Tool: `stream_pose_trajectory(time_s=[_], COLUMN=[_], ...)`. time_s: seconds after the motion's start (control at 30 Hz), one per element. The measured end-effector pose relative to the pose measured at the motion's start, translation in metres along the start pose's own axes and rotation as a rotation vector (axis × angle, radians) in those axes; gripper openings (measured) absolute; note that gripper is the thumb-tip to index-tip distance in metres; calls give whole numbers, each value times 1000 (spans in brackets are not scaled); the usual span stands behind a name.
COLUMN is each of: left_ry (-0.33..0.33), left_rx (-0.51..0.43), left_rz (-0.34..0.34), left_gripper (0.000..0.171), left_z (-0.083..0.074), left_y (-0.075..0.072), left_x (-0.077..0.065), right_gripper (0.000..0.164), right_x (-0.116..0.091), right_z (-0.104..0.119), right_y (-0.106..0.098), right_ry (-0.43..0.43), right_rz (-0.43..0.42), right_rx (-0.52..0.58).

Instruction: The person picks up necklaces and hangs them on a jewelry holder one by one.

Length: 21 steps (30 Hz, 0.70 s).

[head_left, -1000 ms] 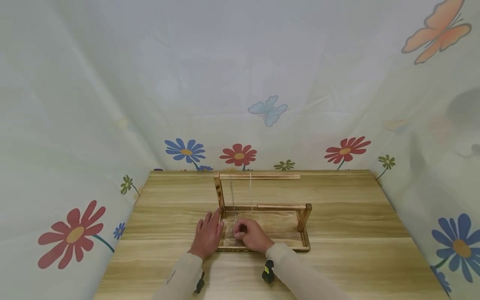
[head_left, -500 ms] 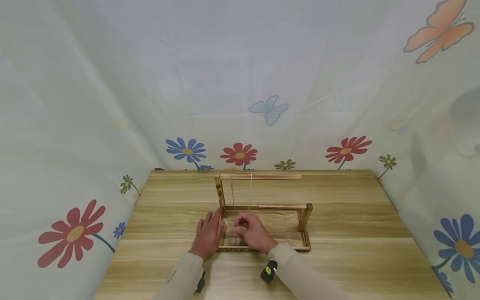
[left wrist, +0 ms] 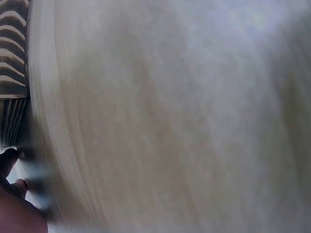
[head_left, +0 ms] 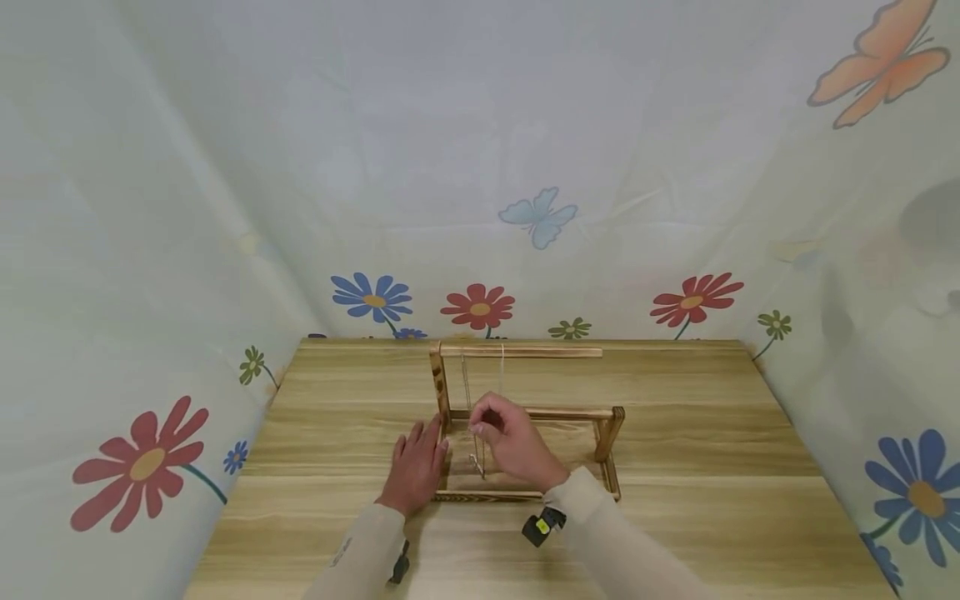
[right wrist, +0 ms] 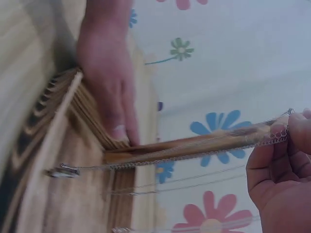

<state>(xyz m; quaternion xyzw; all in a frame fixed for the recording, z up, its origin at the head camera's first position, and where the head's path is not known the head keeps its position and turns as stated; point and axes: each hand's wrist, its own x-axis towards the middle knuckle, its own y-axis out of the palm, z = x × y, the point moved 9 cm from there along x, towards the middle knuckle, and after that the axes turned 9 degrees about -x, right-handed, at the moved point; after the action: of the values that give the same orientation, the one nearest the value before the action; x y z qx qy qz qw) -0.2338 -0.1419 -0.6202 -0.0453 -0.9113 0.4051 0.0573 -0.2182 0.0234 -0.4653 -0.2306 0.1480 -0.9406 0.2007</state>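
A wooden jewelry stand [head_left: 525, 497] has two bars, one higher at the left post and one lower at the right post. My right hand [head_left: 517, 442] pinches a thin silver chain necklace [right wrist: 194, 155] between thumb and fingertips above the tray base. A small metal piece [right wrist: 65, 171] dangles from its lower end. Flat against the stand's left side lies my left hand [head_left: 415, 467], fingers extended; the left wrist view catches only part of it. Other thin chains [head_left: 502, 367] hang from the upper bar [head_left: 540, 352], partly behind the right hand.
The stand rests on a wood-grain table [head_left: 697, 433]. White sheeting [head_left: 420, 167] printed with flowers and butterflies encloses the back and sides. Each wrist wears a dark camera [head_left: 543, 527].
My right hand has risen from low over the tray toward the bars, drawing the necklace up so its lower end now hangs in view. My left hand stays in place.
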Motion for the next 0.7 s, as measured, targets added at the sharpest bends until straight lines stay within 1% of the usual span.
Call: stream_pose_trajectory(time_s=[0.2, 0.37, 0.47, 0.7], left_ry=[11, 4, 1, 3], left_rx=[-3, -11, -10, -23], left_rz=[-6, 0, 8, 2], left_gripper=[56, 56, 56, 56], left_z=[0, 0, 1, 2], left_y=[-1, -1, 0, 2], left_x=[0, -2, -1, -2], right_gripper=[7, 6, 7, 6], right_x=[9, 13, 15, 19], right_z=[12, 21, 23, 22], right_y=[-20, -29, -33, -41], right_ry=[-13, -32, -18, 72], right_rz=[-49, -74, -83, -106], right_rx=[-8, -7, 14, 116])
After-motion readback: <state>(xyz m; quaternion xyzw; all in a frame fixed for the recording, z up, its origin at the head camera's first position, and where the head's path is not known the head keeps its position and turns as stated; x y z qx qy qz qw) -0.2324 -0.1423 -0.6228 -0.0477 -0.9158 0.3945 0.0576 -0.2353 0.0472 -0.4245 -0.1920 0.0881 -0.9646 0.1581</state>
